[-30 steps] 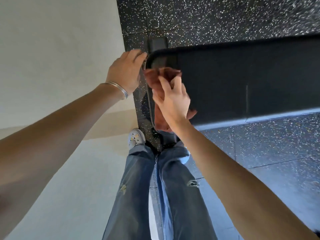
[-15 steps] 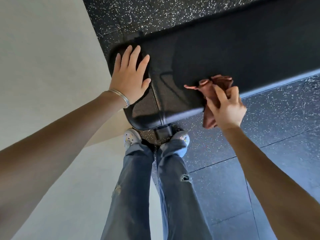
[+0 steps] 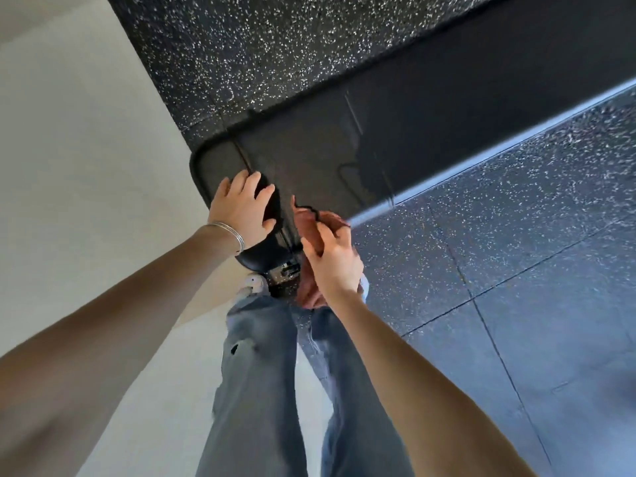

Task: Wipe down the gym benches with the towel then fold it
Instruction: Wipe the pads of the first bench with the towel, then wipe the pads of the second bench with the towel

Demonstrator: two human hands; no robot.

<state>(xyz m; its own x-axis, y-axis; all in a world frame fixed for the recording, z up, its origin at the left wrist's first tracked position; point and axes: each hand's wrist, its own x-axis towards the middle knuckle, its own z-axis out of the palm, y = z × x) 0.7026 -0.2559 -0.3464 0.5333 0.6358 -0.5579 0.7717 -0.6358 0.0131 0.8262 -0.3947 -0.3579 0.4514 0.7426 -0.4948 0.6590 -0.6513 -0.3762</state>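
A long black padded gym bench [image 3: 395, 139] runs from just in front of my legs up to the top right. My left hand [image 3: 242, 210], a thin bracelet on its wrist, rests flat with spread fingers on the bench's near end. My right hand [image 3: 332, 258] is shut on a bunched reddish-brown towel [image 3: 306, 223] at the bench's near right edge. Part of the towel hangs below that hand, in front of my jeans.
Black speckled rubber floor tiles [image 3: 516, 270] lie right of and beyond the bench. A pale wall [image 3: 79, 149] fills the left side, close to the bench end. My legs in blue jeans and a white shoe [image 3: 253, 284] stand at the bench's metal foot [image 3: 284, 271].
My right hand has drawn the towel left along the bench's near edge toward its end. My left hand stays on the bench end. The camera has tilted, so the bench sits farther up.
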